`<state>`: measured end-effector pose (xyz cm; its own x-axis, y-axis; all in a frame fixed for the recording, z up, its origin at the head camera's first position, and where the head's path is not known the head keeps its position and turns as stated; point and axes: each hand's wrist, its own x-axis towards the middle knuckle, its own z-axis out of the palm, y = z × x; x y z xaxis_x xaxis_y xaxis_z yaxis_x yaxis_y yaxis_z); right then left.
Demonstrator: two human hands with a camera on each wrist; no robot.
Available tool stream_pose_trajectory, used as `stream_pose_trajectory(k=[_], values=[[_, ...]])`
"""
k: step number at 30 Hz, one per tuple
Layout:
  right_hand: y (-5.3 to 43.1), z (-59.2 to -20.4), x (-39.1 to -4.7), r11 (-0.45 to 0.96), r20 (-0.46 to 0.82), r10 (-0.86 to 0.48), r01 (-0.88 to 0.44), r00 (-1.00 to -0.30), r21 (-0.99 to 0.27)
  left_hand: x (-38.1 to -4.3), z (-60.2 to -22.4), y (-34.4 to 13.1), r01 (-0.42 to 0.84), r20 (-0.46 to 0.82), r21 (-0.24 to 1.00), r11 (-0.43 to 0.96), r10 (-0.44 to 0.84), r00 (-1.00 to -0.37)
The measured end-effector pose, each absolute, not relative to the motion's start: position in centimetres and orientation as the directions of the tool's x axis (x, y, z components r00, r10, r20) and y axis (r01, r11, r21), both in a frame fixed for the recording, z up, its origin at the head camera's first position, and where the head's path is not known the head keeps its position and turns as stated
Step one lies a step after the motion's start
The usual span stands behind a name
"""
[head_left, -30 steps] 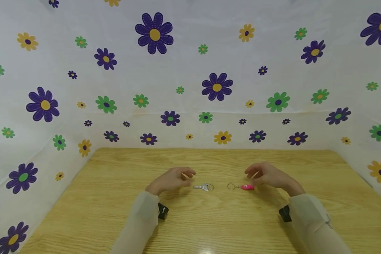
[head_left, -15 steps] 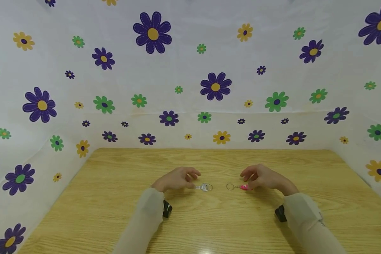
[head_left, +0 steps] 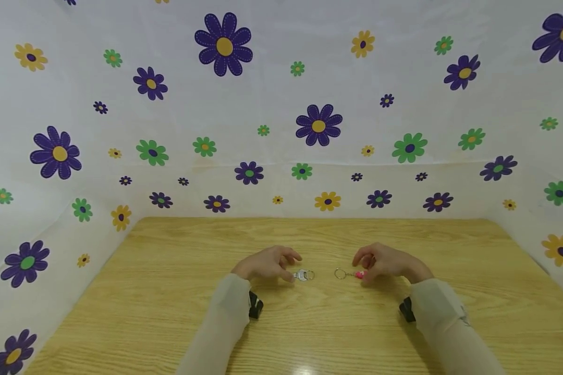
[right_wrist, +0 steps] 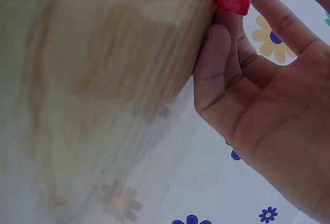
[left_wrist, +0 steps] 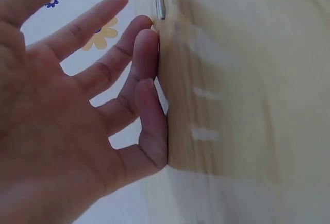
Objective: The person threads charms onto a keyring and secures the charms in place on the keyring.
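On the wooden table lies a silver key-shaped keychain (head_left: pixel 303 275) with a small ring at its right end. My left hand (head_left: pixel 265 263) is just left of it, thumb over the narrow shaft in the head view. In the left wrist view the fingers are loosely bent, and the tip of the metal shaft (left_wrist: pixel 160 0) shows apart from them. A pink charm keychain (head_left: pixel 359 274) lies to the right, its ring pointing left. My right hand (head_left: pixel 390 260) is over it, hiding its right end with the thumb. The right wrist view shows the charm's red end (right_wrist: pixel 232 0) close to loosely bent fingers; no grip is visible.
The wooden tabletop (head_left: pixel 309 328) extends around both hands. A white cloth (head_left: pixel 262 94) printed with purple, green and yellow flowers stands behind the table and along both sides. Black wrist cameras are strapped below the beige sleeves (head_left: pixel 220 323).
Both hands have moved inward. The left thumb now covers part of the key-shaped keychain's shaft, and the right thumb covers part of the pink charm. Both keychains stay in place.
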<state>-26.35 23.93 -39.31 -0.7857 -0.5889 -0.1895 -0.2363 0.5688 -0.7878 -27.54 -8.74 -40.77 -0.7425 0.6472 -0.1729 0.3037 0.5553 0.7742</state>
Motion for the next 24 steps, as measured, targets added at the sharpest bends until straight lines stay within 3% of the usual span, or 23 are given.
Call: stream_pose_trajectory(k=[12,24], values=[[23.8,-39.4,-26.2,0.617,-0.220,-0.522,-0.187,-0.824,-0.764,-27.0,-40.7,-7.5,0.223,-0.183,0.763,0.606,0.534,-0.826],[22.9,-39.0,-25.9,0.642,-0.206,-0.516,-0.215,-0.832,-0.736,-26.4,-40.8,-6.4,0.226,-0.165,0.697,0.681,0.458,-0.874]])
